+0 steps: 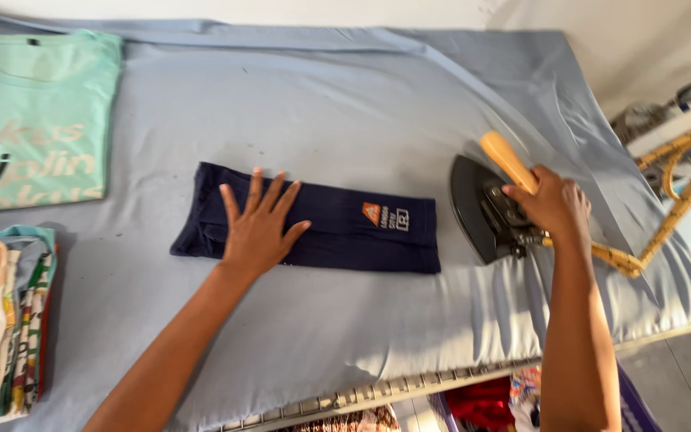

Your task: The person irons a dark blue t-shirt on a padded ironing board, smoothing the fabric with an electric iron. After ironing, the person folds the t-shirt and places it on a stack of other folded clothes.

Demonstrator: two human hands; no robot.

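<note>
The left hand lies flat and open on the folded dark cloth — the right hand grips the iron; moved carelessly, it might burn fingers.

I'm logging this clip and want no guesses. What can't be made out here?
Head view:
- Iron: controls hidden under the right hand.
- Navy garment: folded, left hand on it; its kind unclear.
- Green shirt: cut by the left edge.
- Clothes pile: cut off likewise.
</note>
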